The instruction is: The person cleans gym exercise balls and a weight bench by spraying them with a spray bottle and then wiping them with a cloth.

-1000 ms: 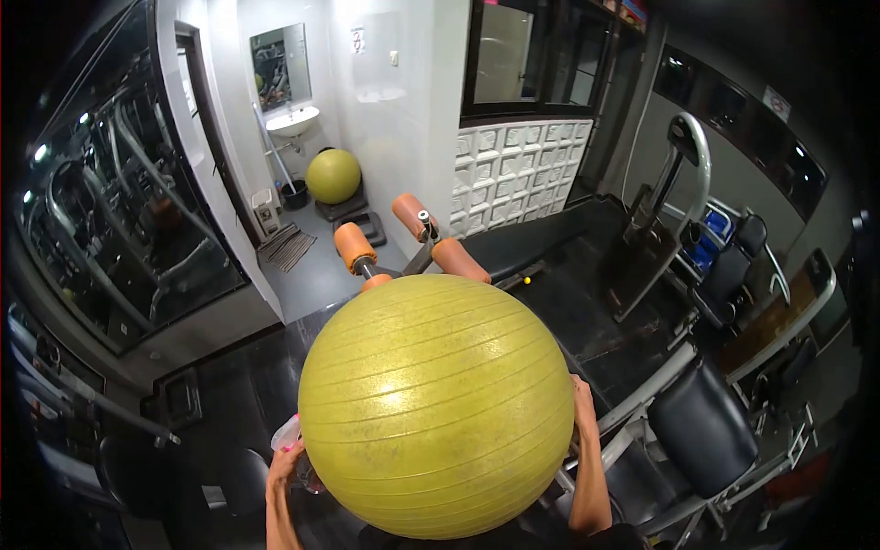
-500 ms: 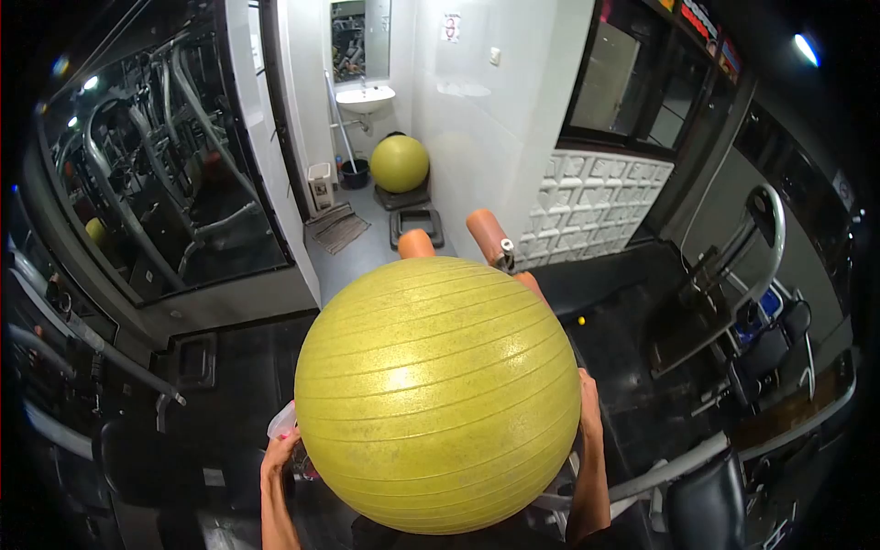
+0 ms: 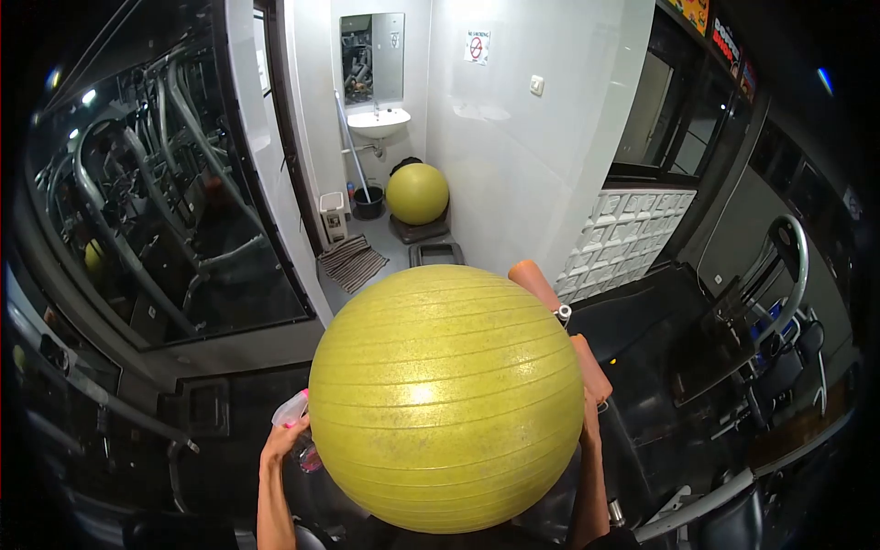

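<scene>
A large yellow-green ribbed exercise ball [image 3: 445,394] fills the lower middle of the view, held up between both hands. My left hand [image 3: 286,440] presses on its left side, and a clear plastic item with pink edges [image 3: 291,409] is held at those fingers. On the right side my right hand [image 3: 589,423] lies against the ball, its fingers mostly hidden behind the curve. Orange padded rollers [image 3: 591,369] on a metal bar show just beyond the ball's right edge.
Ahead, a small washroom holds a second yellow-green ball [image 3: 417,194], a sink [image 3: 379,121], a black bucket [image 3: 368,203] and a striped mat [image 3: 352,264]. Gym machines [image 3: 733,321] stand at the right. A large mirror [image 3: 165,183] hangs at the left.
The view has moved forward toward the washroom, which appears larger. The held ball stays between both hands, and the orange rollers now show farther right and lower.
</scene>
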The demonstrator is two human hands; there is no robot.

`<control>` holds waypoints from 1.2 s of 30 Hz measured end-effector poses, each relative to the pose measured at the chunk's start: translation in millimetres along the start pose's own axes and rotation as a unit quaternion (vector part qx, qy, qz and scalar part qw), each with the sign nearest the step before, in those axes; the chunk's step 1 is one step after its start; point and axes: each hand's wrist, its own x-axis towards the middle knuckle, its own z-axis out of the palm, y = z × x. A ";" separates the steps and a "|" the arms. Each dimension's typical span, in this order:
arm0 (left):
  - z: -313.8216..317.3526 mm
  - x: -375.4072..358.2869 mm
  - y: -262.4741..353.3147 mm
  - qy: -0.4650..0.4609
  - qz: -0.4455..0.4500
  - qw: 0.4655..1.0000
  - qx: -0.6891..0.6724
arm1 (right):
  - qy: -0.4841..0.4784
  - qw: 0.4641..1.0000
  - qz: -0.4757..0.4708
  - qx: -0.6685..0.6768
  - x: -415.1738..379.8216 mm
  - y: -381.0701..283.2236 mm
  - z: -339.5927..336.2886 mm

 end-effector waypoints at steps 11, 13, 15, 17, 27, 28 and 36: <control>-23.3 149.7 20.2 -0.058 0.022 0.998 -0.026 | 0.018 0.999 0.048 0.010 97.1 -10.8 55.1; -24.1 185.9 22.5 -0.059 0.012 0.998 -0.023 | 0.035 0.997 0.070 0.000 116.5 -35.2 62.2; -25.2 226.3 16.0 -0.037 0.014 0.999 -0.018 | 0.051 0.995 0.075 0.030 146.0 -27.4 75.1; -29.2 262.0 14.1 -0.019 0.008 1.000 -0.014 | 0.052 0.994 0.086 0.030 169.0 -26.2 79.7; -14.1 389.0 45.9 -0.117 -0.048 0.990 -0.064 | 0.081 0.993 0.036 -0.079 246.4 -59.8 87.0; -16.1 401.2 43.7 -0.126 -0.072 0.988 -0.058 | 0.085 0.992 0.046 -0.081 250.9 -59.3 89.1; -20.1 525.5 37.7 -0.111 -0.131 0.985 -0.034 | 0.168 0.976 0.078 -0.114 275.4 -119.8 97.2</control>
